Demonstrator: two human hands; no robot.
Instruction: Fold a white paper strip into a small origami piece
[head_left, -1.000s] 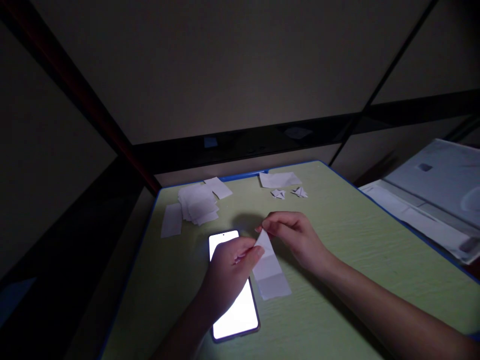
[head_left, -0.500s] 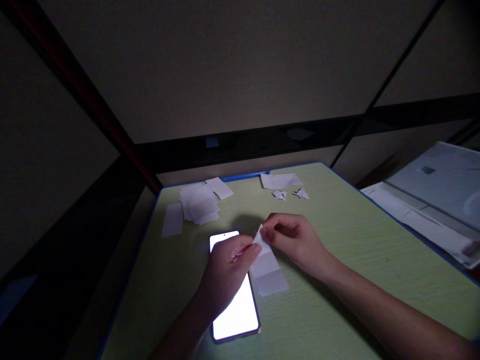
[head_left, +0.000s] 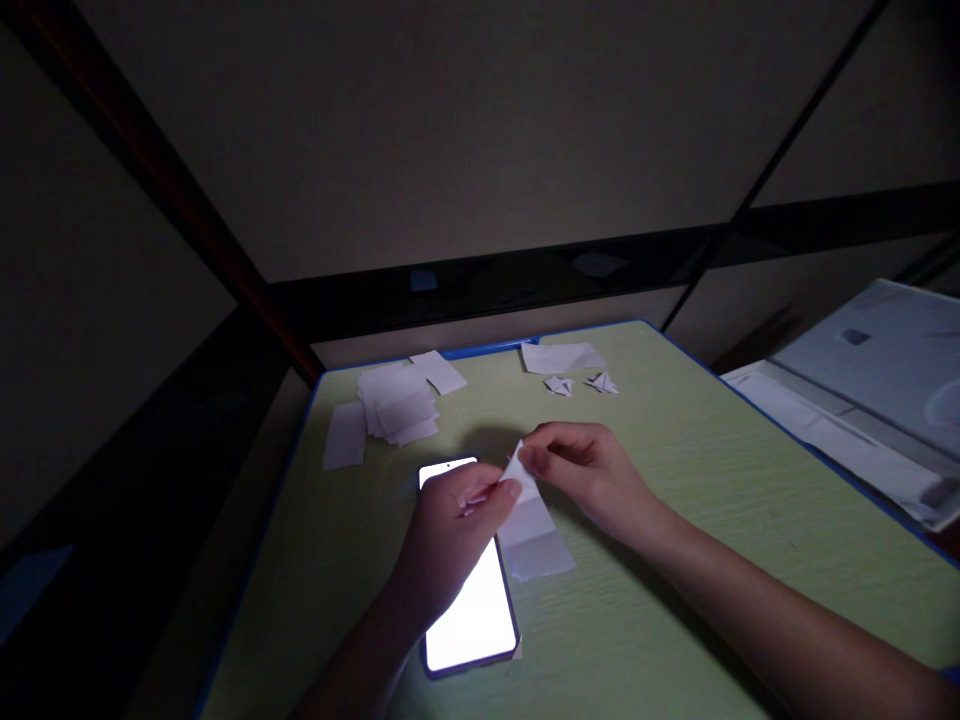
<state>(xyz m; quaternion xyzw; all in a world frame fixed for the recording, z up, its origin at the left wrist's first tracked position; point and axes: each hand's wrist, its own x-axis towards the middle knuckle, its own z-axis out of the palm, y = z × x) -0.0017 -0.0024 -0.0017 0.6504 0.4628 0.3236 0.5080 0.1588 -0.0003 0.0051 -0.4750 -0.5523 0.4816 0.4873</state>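
A small strip of white paper (head_left: pixel 534 540) with crease lines across it is held up between both hands; its upper end is folded to a point. My left hand (head_left: pixel 461 530) pinches the paper's left edge between thumb and fingers. At the pointed tip, my right hand (head_left: pixel 592 465) pinches the paper with its thumb and index finger. Beneath my left hand lies a phone (head_left: pixel 472 620) with a bright white screen, partly hidden by the hand and wrist.
On the light green table (head_left: pixel 675 480), a spread pile of paper sheets (head_left: pixel 397 400) lies at the back left. Two small folded paper pieces (head_left: pixel 559 386) rest near a single sheet (head_left: pixel 562 358) at the back. A pale open box (head_left: pixel 862 420) stands beyond the right edge.
Both hands keep their pinch on the paper and have barely moved. The whole view has shifted very slightly.
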